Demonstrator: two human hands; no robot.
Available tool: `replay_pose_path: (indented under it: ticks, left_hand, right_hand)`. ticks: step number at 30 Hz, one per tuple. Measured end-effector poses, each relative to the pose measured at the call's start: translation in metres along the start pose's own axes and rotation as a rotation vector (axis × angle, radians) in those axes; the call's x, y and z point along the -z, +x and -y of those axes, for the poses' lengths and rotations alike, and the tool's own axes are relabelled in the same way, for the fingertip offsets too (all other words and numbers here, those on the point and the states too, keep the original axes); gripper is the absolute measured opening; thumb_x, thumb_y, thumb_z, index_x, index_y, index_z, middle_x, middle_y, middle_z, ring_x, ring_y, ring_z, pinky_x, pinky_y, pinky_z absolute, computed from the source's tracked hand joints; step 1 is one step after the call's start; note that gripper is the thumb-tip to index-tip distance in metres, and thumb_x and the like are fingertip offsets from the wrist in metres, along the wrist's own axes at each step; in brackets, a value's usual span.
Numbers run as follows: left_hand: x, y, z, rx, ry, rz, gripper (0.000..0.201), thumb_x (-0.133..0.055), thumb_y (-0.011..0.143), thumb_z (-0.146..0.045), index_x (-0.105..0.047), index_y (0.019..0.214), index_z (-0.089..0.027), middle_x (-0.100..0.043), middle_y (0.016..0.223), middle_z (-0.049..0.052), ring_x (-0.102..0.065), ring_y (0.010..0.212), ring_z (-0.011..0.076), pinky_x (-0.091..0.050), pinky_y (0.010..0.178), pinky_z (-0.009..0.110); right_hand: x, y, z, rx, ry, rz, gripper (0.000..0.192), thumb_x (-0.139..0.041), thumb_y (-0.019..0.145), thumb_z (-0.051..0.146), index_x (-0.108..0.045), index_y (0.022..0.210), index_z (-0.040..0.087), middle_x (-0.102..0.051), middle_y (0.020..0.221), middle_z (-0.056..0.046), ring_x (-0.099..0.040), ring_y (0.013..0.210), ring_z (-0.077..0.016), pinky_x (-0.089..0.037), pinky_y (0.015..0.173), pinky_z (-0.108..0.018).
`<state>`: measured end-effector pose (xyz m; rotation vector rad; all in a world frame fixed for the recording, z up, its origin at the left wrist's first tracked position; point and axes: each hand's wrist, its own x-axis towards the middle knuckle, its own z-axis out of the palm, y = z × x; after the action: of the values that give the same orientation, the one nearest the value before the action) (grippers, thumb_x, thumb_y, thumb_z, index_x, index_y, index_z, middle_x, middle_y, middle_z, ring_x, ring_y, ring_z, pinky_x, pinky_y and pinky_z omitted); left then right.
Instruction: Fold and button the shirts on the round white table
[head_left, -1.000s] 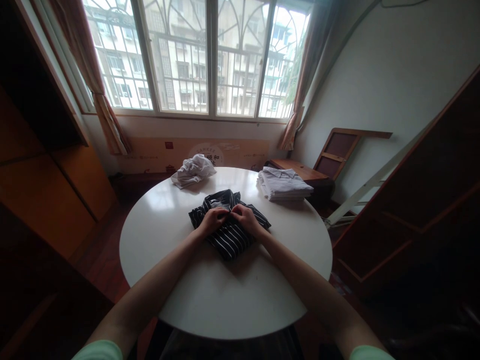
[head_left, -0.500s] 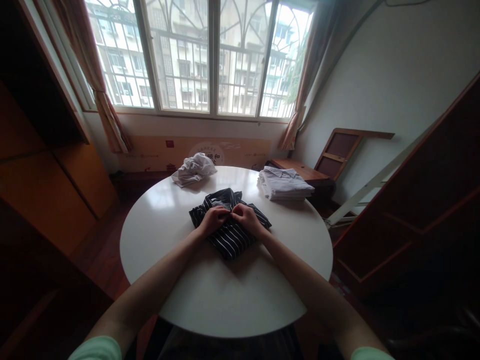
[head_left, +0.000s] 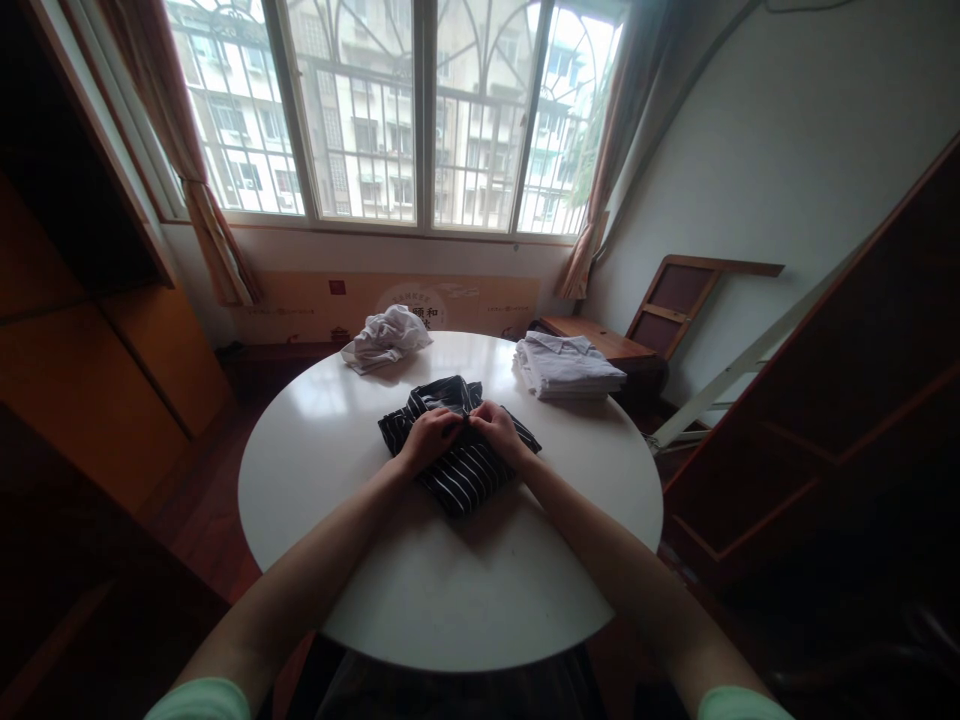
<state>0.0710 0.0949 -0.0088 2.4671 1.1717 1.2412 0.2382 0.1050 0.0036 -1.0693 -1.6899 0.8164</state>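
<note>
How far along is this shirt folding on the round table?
Done: a neat stack of folded pale shirts at the table's far right. In hand: the left hand and right hand pinch the dark striped shirt near its collar. Left: a crumpled white garment at the far left.

Both your arms reach forward, bare from the short pale-green sleeves down, forearms converging toward the middle of the tabletop. Your left hand (head_left: 429, 436) and right hand (head_left: 495, 430) lie palm down, close side by side, fingers curled in a pinching grip, fingertips nearly meeting.
</note>
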Motion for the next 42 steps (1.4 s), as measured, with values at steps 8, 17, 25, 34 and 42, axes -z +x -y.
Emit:
replay_pose_path:
  ticks: [8, 17, 25, 34, 42]
  left_hand:
    - [-0.002, 0.001, -0.002, -0.057, 0.065, -0.007, 0.019, -0.050, 0.080, -0.015, -0.063, 0.092, -0.020, -0.060, 0.086, 0.005, -0.055, 0.079, 0.0162, -0.044, 0.076, 0.031]
    - [0.013, -0.001, 0.011, 0.201, 0.247, -0.341, 0.018, -0.053, 0.072, -0.010, -0.058, 0.086, -0.020, -0.058, 0.093, 0.007, -0.051, 0.092, 0.0243, -0.037, 0.089, 0.041]
    - [-0.006, 0.001, -0.015, -0.043, 0.128, 0.028, 0.030, -0.046, 0.079, -0.013, -0.050, 0.108, -0.018, -0.060, 0.105, 0.007, -0.053, 0.101, 0.0210, -0.036, 0.095, 0.040]
    - [-0.008, 0.001, -0.001, 0.007, -0.050, 0.124, 0.024, -0.057, 0.077, -0.038, -0.063, 0.090, -0.018, -0.065, 0.087, 0.004, -0.059, 0.079, 0.0166, -0.045, 0.077, 0.030]
    - [-0.008, 0.001, -0.005, 0.095, 0.070, -0.073, 0.013, -0.061, 0.075, -0.029, -0.063, 0.078, -0.015, -0.063, 0.076, 0.003, -0.057, 0.071, 0.0164, -0.044, 0.072, 0.031]
  right_hand:
    - [0.001, 0.002, -0.002, -0.035, 0.072, -0.003, 0.018, -0.056, 0.063, 0.034, -0.048, 0.065, 0.018, -0.050, 0.062, 0.004, -0.047, 0.060, -0.0109, -0.041, 0.062, -0.025]
    - [0.014, 0.008, -0.016, -0.198, 0.242, -0.440, 0.021, -0.055, 0.064, 0.034, -0.040, 0.065, 0.020, -0.045, 0.058, 0.004, -0.047, 0.052, -0.0110, -0.041, 0.053, -0.025]
    - [0.013, 0.006, -0.014, -0.110, 0.219, -0.464, 0.025, -0.055, 0.067, 0.041, -0.042, 0.072, 0.020, -0.049, 0.063, 0.003, -0.051, 0.052, -0.0130, -0.043, 0.052, -0.028]
    - [0.010, 0.003, -0.003, -0.021, 0.123, -0.551, 0.024, -0.055, 0.069, 0.041, -0.045, 0.072, 0.019, -0.051, 0.065, 0.002, -0.050, 0.059, -0.0128, -0.043, 0.058, -0.027]
    - [0.002, -0.007, 0.015, 0.188, -0.117, -0.557, 0.018, -0.053, 0.075, 0.032, -0.042, 0.081, 0.020, -0.049, 0.070, 0.001, -0.048, 0.060, -0.0124, -0.043, 0.059, -0.026]
